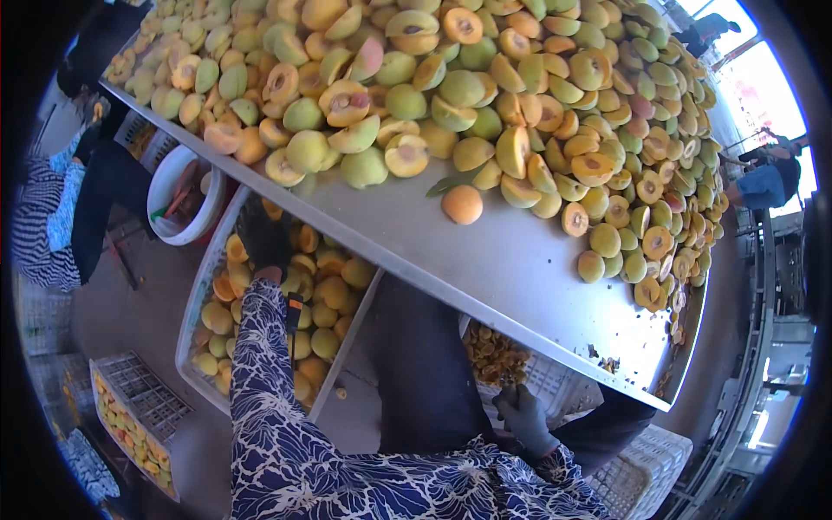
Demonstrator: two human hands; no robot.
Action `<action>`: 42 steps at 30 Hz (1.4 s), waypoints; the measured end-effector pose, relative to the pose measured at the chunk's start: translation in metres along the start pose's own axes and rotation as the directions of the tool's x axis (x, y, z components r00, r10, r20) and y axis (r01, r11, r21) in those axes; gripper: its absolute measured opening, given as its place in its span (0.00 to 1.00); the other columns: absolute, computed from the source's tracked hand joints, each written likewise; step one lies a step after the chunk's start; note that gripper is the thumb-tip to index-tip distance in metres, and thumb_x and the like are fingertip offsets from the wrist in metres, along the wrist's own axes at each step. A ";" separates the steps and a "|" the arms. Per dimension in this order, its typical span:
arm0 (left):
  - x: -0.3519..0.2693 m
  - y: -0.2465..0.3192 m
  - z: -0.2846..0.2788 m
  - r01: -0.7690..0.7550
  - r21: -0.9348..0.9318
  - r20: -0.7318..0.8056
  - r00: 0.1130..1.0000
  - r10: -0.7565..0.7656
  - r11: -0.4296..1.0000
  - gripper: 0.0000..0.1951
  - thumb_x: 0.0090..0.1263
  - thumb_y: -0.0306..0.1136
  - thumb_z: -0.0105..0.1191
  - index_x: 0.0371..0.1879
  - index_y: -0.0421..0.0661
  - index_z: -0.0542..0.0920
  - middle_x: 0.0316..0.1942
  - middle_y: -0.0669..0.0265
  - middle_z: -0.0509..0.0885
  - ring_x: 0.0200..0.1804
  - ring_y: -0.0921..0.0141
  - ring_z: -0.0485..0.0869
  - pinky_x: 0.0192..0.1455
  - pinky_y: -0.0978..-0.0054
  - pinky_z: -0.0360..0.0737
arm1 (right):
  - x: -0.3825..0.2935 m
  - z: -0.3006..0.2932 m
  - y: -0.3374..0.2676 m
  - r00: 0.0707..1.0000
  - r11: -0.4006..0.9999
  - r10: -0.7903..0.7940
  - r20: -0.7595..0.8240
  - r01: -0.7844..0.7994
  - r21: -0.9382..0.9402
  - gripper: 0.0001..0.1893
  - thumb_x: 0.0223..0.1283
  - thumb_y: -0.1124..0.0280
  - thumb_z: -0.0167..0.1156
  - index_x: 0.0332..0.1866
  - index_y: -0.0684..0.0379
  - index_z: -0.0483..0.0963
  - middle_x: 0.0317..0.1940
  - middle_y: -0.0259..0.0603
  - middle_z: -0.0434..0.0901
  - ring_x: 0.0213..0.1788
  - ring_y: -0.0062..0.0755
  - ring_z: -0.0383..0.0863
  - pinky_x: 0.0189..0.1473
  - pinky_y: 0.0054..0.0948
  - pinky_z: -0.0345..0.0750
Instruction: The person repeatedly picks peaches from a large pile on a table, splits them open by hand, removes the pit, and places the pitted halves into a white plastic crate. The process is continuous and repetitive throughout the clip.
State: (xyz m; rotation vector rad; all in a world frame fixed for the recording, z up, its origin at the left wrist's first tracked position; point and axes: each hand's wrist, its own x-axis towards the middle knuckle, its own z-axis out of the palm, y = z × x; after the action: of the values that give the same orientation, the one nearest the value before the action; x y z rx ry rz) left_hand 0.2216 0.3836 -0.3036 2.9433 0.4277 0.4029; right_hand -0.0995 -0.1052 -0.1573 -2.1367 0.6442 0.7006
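Observation:
My left hand (pixel 265 239), in a dark glove, reaches over a white plastic crate (pixel 185 325) of yellow-green stone fruit, by looks peaches or apricots. Blur hides its fingers and anything in them. A narrow black object with an orange patch (pixel 295 307) shows beside that wrist. My right hand (pixel 530 419), in a grey glove with dark fingertips, is curled by a white basket (pixel 552 383) containing brown-orange fruit scraps or stones (pixel 497 354). Whether it grips something is unclear. Before me, halved and whole fruit (pixel 455 97) are heaped on a metal table (pixel 390 214).
One orange fruit (pixel 462 205) and a leaf (pixel 452 184) lie apart on the tabletop. The table's raised edge (pixel 312 201) crosses above both hands. At left are a white bucket (pixel 185 195), a seated person (pixel 58 208) and a fruit crate (pixel 133 422). Another person (pixel 773 172) stands far right.

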 end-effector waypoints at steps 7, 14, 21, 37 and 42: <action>0.003 0.005 -0.062 -0.069 -0.358 -0.308 0.950 -0.049 0.931 0.27 0.74 0.44 0.59 0.63 0.35 0.76 0.63 0.47 0.79 0.65 0.49 0.76 0.68 0.55 0.72 | -0.011 -0.010 0.021 0.996 0.988 -0.070 -0.051 0.077 0.132 0.18 0.65 0.60 0.66 0.45 0.66 0.75 0.25 0.47 0.85 0.29 0.43 0.88 0.32 0.40 0.80; -0.041 0.210 -0.201 -0.711 -0.453 -0.513 0.701 0.495 0.538 0.21 0.70 0.32 0.60 0.61 0.39 0.78 0.58 0.52 0.81 0.62 0.52 0.79 0.67 0.57 0.74 | -0.016 -0.016 0.060 0.969 0.934 -0.210 -0.132 0.239 0.267 0.17 0.65 0.68 0.65 0.53 0.66 0.74 0.26 0.35 0.81 0.26 0.20 0.80 0.28 0.25 0.77; 0.012 0.369 -0.175 -0.482 -0.424 -0.005 0.848 0.531 0.767 0.27 0.71 0.45 0.58 0.64 0.41 0.76 0.57 0.47 0.83 0.59 0.50 0.81 0.65 0.53 0.74 | -0.024 -0.034 0.075 0.953 0.869 -0.192 -0.233 0.275 0.412 0.16 0.64 0.63 0.65 0.46 0.65 0.74 0.26 0.46 0.83 0.29 0.43 0.85 0.34 0.37 0.79; -0.108 0.375 -0.183 -0.244 -0.899 0.111 0.678 0.727 0.364 0.27 0.65 0.27 0.63 0.64 0.34 0.76 0.60 0.55 0.82 0.62 0.66 0.80 0.67 0.68 0.76 | -0.052 -0.082 0.059 0.781 0.761 -0.527 -0.336 0.609 0.223 0.18 0.61 0.63 0.69 0.48 0.61 0.73 0.25 0.52 0.80 0.29 0.49 0.84 0.32 0.40 0.79; -0.146 0.393 -0.249 -0.158 -0.933 0.190 0.544 0.817 0.322 0.32 0.65 0.20 0.61 0.71 0.36 0.68 0.60 0.58 0.80 0.61 0.69 0.80 0.67 0.70 0.77 | -0.044 -0.138 -0.007 0.609 0.522 -0.429 -0.667 0.770 0.367 0.17 0.63 0.68 0.68 0.51 0.65 0.73 0.24 0.42 0.78 0.23 0.31 0.76 0.32 0.30 0.77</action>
State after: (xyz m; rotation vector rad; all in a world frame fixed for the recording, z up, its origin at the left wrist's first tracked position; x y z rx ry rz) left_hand 0.1188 -0.0080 -0.0328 1.8667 -0.7353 -0.3518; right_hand -0.0901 -0.2013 -0.0496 -1.6754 0.2299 -0.4812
